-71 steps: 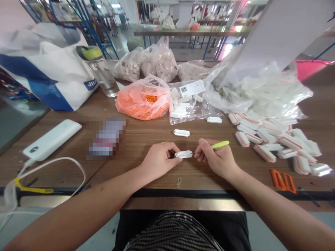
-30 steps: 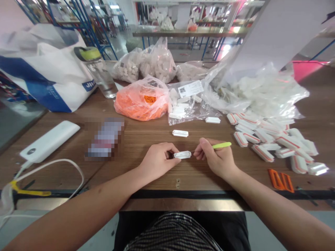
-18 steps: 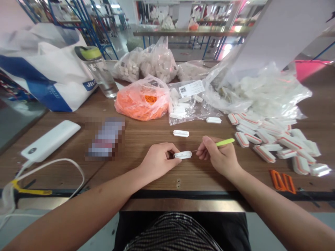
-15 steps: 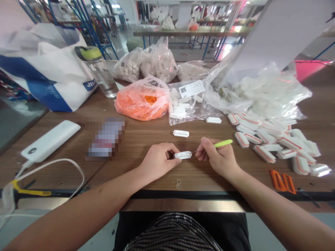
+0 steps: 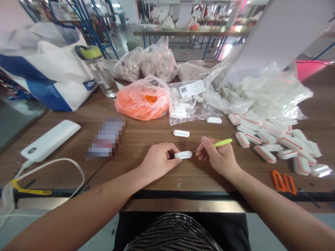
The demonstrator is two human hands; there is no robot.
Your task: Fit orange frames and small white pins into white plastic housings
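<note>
Between the thumb and fingers of my left hand (image 5: pixel 161 158) is a small white plastic casing (image 5: pixel 183 154), long and narrow, with a row of tiny marks on its face. My right hand (image 5: pixel 218 155) grips a thin metal pick with a yellow-green handle (image 5: pixel 223 142). The pick's tip reaches the right end of the casing; whether it touches is too small to tell. A similar white piece (image 5: pixel 181 133) lies on the wooden table just beyond, and another (image 5: pixel 214 120) farther back to the right.
White casings with orange stripes (image 5: pixel 272 134) are heaped at right, near orange frames (image 5: pixel 283 182). Behind stand a bag of orange parts (image 5: pixel 142 101), a clear bag of white parts (image 5: pixel 193 108) and a water bottle (image 5: pixel 101 75). A power bank (image 5: pixel 51 141) and blurred-out object (image 5: pixel 104 137) lie left.
</note>
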